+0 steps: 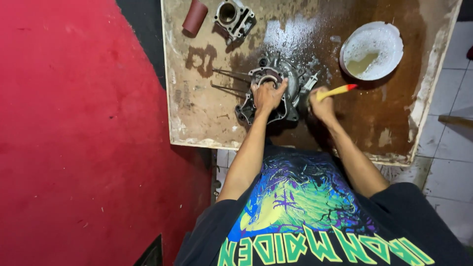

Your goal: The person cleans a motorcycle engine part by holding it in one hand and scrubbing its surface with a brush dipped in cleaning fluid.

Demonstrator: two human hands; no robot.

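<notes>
A grey metal engine case (290, 79) lies on a wet, stained wooden board (197, 118). My left hand (268, 96) presses down on the case's middle, fingers gripping it. My right hand (321, 104) is at the case's right side, closed around a brush with a yellow handle and red tip (340, 90). The brush's bristle end is hidden behind my hand. Foam and soapy water coat the case and the board around it.
A white bowl (391, 61) of soapy liquid stands at the board's back right. A metal cylinder block (234, 18) and a dark red sandpaper roll (195, 17) lie at the back left. A red wall (74, 133) rises on the left; white floor tiles (456, 113) lie to the right.
</notes>
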